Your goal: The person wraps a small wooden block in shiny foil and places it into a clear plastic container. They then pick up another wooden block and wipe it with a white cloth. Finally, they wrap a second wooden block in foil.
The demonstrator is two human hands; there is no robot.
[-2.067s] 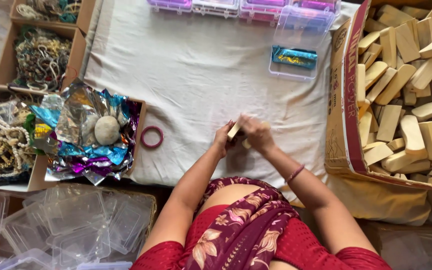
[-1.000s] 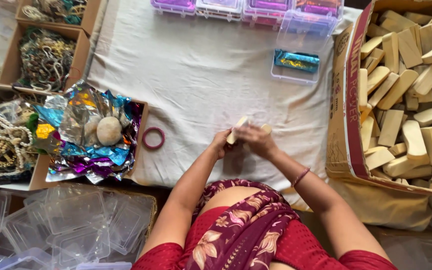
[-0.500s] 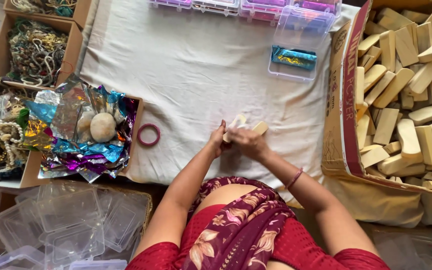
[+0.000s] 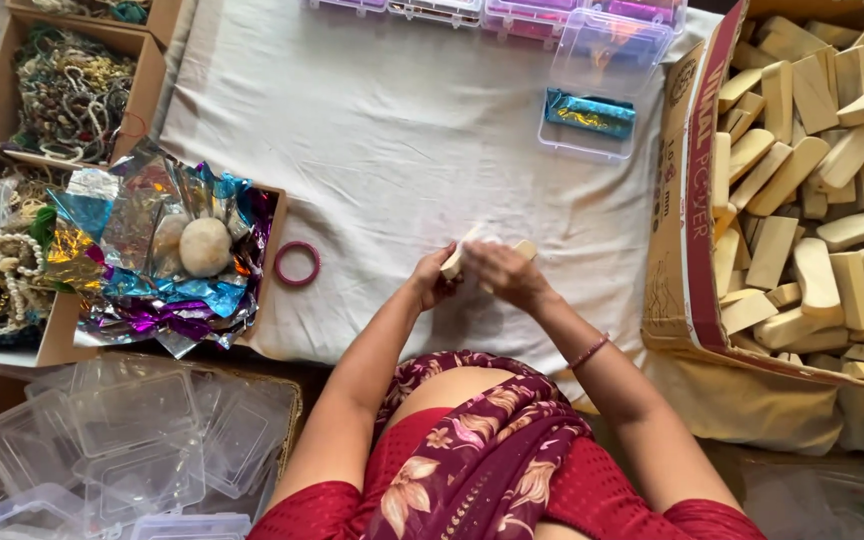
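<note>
A pale, oblong wooden block [image 4: 452, 263] sits gripped between left hand [image 4: 434, 283] and right hand [image 4: 507, 275] (both clasping it), near the white cloth-covered worktop's [image 4: 402, 130] near edge.

Bright, even daylight — soft shadows, foil glare, slight blur at the fingers.

Two hands, left [image 4: 436, 282] and right [image 4: 504, 275], on one pale block [image 4: 452, 264]. One pink ring [image 4: 297, 264] at 9 o'clock of them. One open clear case [image 4: 602, 85] at 1 o'clock, with one blue foil packet [image 4: 588, 114] inside. One round stone [image 4: 204, 246]. Wooden blocks in the carton [image 4: 674, 200] at 3 o'clock: too many to count.
</note>
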